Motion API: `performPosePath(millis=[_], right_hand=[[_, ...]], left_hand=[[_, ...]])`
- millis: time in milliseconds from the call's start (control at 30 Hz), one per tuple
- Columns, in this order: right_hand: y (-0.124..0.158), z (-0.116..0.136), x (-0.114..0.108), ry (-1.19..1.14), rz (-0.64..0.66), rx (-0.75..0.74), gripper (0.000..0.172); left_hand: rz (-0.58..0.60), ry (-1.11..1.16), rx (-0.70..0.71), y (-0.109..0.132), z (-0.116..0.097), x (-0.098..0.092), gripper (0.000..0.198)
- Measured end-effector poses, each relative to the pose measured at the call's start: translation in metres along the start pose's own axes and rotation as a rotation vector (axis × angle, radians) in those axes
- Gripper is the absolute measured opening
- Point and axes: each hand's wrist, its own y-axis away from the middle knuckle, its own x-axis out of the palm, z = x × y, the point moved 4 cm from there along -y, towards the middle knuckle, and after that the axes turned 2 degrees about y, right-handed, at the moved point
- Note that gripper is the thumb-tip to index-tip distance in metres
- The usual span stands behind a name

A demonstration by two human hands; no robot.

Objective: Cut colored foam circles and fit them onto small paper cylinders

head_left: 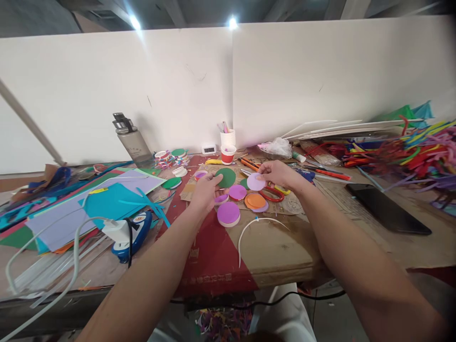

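My right hand (277, 173) pinches a pale lilac paper disc (255, 182) above the cardboard. My left hand (205, 191) is curled beside a green paper disc (226, 177), with its fingers on a small cup with a purple disc on it (221, 198). Between the hands lie a magenta disc (237, 192), an orange disc on a lilac one (256, 201) and a purple-topped white cup (228, 214). Red-handled scissors (272, 194) lie just under my right hand.
A blue glue gun (133, 232) with white cable and coloured paper sheets (107, 199) sit left. A grey water bottle (132, 140), stacked cups (228, 145), a black phone (386, 209) and a heap of pipe cleaners (413, 152) stand further off. A white strip (256, 225) curves on the cardboard.
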Motion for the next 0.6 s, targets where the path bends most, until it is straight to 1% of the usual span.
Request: performPosePath(millis=[100, 167, 200, 233, 267, 367, 400, 500, 600], right_hand=[[-0.002, 0.002, 0.001, -0.075, -0.213, -0.084, 0.01], [-0.001, 0.005, 0.004, -0.013, -0.35, -0.183, 0.006], [0.0, 0.006, 0.008, 0.056, -0.387, -0.232, 0.005], [0.0, 0.008, 0.013, 0.139, -0.386, -0.266, 0.005], [0.0, 0.008, 0.018, 0.227, -0.343, -0.284, 0.007], [-0.003, 0.006, 0.032, 0.433, -0.129, -0.264, 0.01], [-0.003, 0.006, 0.032, 0.479, -0.09, -0.25, 0.009], [-0.002, 0.007, 0.023, 0.543, -0.089, -0.213, 0.013], [-0.001, 0.007, 0.013, 0.512, -0.105, -0.168, 0.017]], left_hand=[[0.014, 0.003, 0.001, 0.0, 0.0, 0.0, 0.006], [0.015, 0.011, 0.007, 0.0, 0.0, 0.001, 0.005], [0.014, 0.016, 0.012, 0.0, -0.001, 0.001, 0.004], [0.013, 0.02, 0.016, 0.0, -0.001, 0.001, 0.003], [0.011, 0.022, 0.017, 0.0, -0.001, 0.001, 0.002], [0.007, 0.02, 0.013, 0.002, -0.003, 0.002, 0.001], [0.004, 0.017, 0.014, 0.002, -0.003, 0.002, 0.001], [0.001, 0.011, 0.021, 0.003, -0.005, 0.003, 0.002], [0.001, 0.008, 0.024, 0.004, -0.005, 0.003, 0.003]])
